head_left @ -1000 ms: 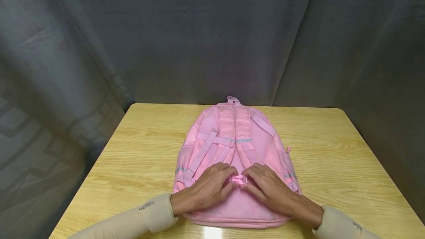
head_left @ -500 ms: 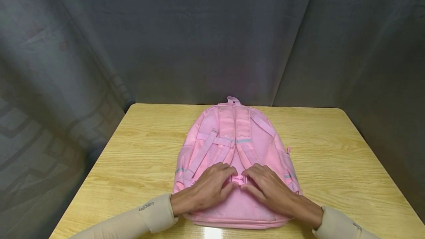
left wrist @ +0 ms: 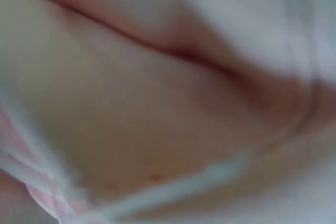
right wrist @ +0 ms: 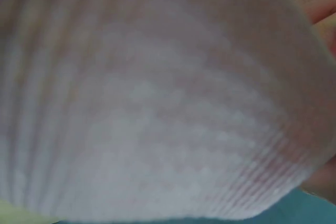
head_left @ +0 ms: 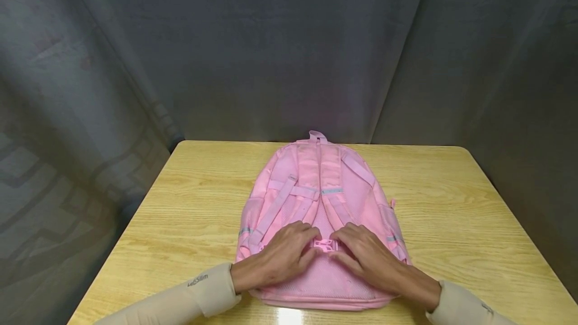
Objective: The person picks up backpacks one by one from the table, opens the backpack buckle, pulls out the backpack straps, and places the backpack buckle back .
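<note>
A pink backpack lies with its strap side up on the wooden table. Low on its back panel is a pink plastic buckle, which shows between my two hands. My left hand pinches the buckle's left end between thumb and forefinger. From the other side, my right hand pinches the right end the same way. The other fingers of both hands are partly hidden beneath them. Both wrist views are mostly filled by blurred skin, so the buckle cannot be made out there.
Two padded shoulder straps run down the backpack's middle, with a loose webbing strap on the left. A carry loop tops the bag near the far edge of the table. Grey curtains surround the table.
The fingertips have drawn slightly apart, and more of the buckle shows between them. The backpack has stayed in place.
</note>
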`<move>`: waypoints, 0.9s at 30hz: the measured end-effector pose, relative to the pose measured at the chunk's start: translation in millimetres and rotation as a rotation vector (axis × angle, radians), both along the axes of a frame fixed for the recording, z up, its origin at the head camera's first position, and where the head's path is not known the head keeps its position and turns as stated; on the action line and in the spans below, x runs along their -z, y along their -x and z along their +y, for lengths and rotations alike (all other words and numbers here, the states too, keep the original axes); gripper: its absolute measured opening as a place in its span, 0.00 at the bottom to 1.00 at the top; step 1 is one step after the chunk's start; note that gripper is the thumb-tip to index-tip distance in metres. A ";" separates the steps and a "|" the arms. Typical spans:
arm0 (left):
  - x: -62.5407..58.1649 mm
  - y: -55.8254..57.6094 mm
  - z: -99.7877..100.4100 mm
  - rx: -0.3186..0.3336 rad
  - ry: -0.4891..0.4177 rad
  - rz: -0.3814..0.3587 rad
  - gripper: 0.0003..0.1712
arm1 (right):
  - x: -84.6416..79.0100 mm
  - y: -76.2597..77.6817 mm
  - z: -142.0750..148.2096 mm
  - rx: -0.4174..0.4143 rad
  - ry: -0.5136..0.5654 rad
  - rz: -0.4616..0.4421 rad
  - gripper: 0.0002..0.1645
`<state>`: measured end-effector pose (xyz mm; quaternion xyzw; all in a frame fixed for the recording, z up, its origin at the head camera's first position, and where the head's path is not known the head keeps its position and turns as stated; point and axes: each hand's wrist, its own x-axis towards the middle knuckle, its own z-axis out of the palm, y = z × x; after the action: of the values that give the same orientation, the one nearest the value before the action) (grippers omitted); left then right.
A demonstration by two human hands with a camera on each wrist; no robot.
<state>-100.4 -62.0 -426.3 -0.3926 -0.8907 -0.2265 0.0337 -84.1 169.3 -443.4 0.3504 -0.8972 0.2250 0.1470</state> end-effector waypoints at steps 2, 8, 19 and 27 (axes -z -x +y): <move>-0.1 -0.2 -0.6 -0.001 -0.001 -0.003 0.07 | -0.5 -0.6 0.8 -0.004 0.002 0.005 0.13; -2.0 -0.4 -1.3 0.001 -0.020 -0.027 0.06 | -3.0 -2.1 2.6 -0.004 0.018 0.000 0.12; -2.3 0.9 -2.1 -0.011 -0.058 -0.027 0.06 | -9.9 -1.7 10.6 0.009 0.051 -0.022 0.13; -1.4 -0.2 1.5 0.018 0.015 0.001 0.05 | -13.7 0.7 9.5 0.018 0.057 -0.025 0.14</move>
<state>-100.2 -60.5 -424.9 -0.4007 -0.8890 -0.2199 0.0290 -84.7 178.9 -429.7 0.3352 -0.8953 0.2535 0.1479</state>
